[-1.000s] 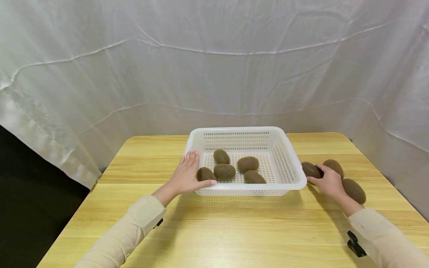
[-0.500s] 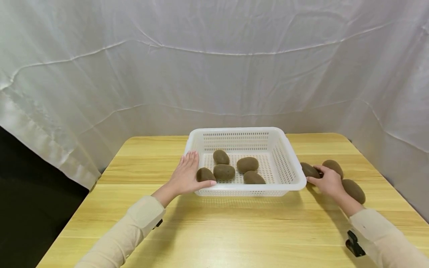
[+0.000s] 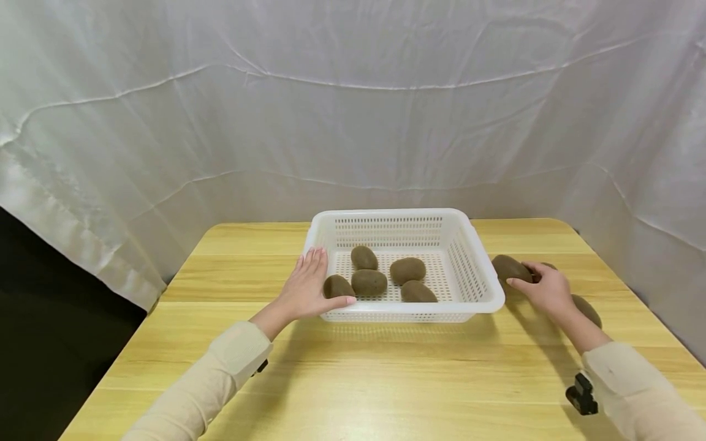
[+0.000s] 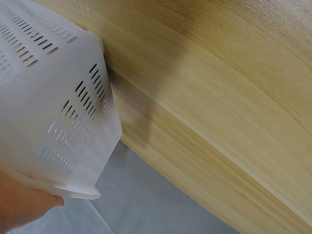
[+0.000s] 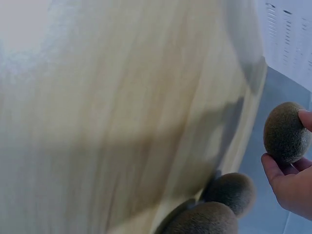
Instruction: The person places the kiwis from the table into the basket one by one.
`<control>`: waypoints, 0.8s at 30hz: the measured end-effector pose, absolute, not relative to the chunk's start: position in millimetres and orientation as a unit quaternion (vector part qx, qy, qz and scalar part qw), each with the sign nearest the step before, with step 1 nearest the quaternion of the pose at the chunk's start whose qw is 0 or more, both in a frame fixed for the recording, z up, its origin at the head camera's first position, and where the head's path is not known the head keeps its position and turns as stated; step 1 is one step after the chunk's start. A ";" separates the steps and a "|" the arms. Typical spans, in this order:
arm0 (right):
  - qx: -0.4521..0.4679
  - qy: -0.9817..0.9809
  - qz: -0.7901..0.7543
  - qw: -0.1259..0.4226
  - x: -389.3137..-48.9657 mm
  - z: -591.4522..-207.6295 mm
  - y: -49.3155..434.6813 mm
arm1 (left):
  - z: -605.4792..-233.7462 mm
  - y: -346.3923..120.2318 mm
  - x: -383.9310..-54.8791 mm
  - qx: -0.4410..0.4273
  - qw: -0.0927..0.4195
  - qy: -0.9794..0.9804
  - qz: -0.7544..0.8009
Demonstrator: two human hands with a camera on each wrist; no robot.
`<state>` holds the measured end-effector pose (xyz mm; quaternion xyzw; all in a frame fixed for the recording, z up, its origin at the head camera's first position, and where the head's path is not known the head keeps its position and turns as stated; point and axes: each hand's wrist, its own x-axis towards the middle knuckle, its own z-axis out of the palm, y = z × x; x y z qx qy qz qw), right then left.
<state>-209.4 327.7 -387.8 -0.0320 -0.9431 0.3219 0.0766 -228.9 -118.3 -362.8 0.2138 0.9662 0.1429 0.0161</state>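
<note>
A white perforated plastic basket (image 3: 408, 307) stands on the table with several brown kiwifruit (image 3: 369, 282) lying inside. My left hand (image 3: 309, 285) rests on its left rim, fingers spread and straight, thumb along the front rim beside the nearest fruit. In the left wrist view only part of that hand (image 4: 24, 204) shows against the basket's rim. Right of the basket, my right hand (image 3: 548, 291) pinches a kiwifruit (image 3: 510, 268) between thumb and fingers. The right wrist view shows this kiwifruit (image 5: 285, 132) held up off the table.
Two more kiwifruit lie on the wooden table (image 3: 386, 380) by my right hand, one (image 3: 587, 310) nearer me and one mostly hidden behind the hand. A pale curtain (image 3: 353, 135) hangs behind the table and at both sides.
My right hand has lifted the kiwifruit slightly off the table, near the basket's right rim. My left hand and the basket have stayed in place.
</note>
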 end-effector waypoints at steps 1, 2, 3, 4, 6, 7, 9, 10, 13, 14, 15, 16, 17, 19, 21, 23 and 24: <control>-0.033 -0.943 0.322 0.079 -209.4 -386.3 327.8 | -363.1 -118.4 -229.1 0.214 0.016 0.966 0.143; -0.033 -0.943 0.322 0.083 -209.2 -384.8 328.0 | -363.2 -118.4 -229.2 0.215 0.015 0.966 0.143; -0.033 -0.942 0.321 0.088 -209.2 -383.6 328.2 | -363.4 -118.4 -229.4 0.215 0.014 0.966 0.142; -0.035 -0.943 0.318 0.093 -209.2 -382.7 328.6 | -363.6 -118.4 -229.5 0.215 0.014 0.966 0.141; -0.036 -0.943 0.315 0.101 -209.3 -380.6 329.4 | -363.7 -118.4 -229.8 0.216 0.013 0.966 0.139; -0.037 -0.942 0.316 0.104 -209.4 -379.5 329.8 | -363.6 -118.3 -229.9 0.217 0.013 0.966 0.139; -0.039 -0.942 0.316 0.108 -209.7 -377.5 330.7 | -363.2 -118.4 -229.7 0.218 0.012 0.966 0.138; -0.041 -0.942 0.316 0.108 -209.9 -376.3 331.0 | -363.0 -118.4 -229.5 0.218 0.013 0.966 0.139; -0.044 -0.940 0.319 0.112 -211.0 -372.5 331.6 | -362.6 -118.8 -228.9 0.216 0.015 0.966 0.142; -0.044 -0.940 0.319 0.114 -211.4 -371.1 331.5 | -362.5 -118.9 -228.6 0.216 0.015 0.966 0.143; -0.045 -0.940 0.318 0.117 -211.9 -369.7 331.5 | -362.5 -119.0 -228.6 0.215 0.015 0.966 0.142; -0.045 -0.940 0.316 0.123 -212.2 -368.2 331.3 | -362.4 -118.9 -228.5 0.215 0.015 0.966 0.143; -0.043 -0.940 0.313 0.127 -212.5 -366.7 331.1 | -362.5 -119.0 -228.5 0.215 0.014 0.966 0.143; -0.040 -0.940 0.312 0.132 -212.2 -363.8 330.1 | -362.6 -119.0 -228.7 0.215 0.012 0.966 0.140; -0.037 -0.940 0.312 0.132 -211.5 -360.9 328.3 | -362.7 -118.9 -228.9 0.216 0.012 0.966 0.140; -0.035 -0.940 0.315 0.129 -210.8 -358.0 326.1 | -363.0 -118.9 -229.1 0.216 0.013 0.966 0.140; -0.035 -0.939 0.318 0.128 -210.4 -356.5 324.8 | -363.2 -118.7 -229.1 0.215 0.013 0.967 0.139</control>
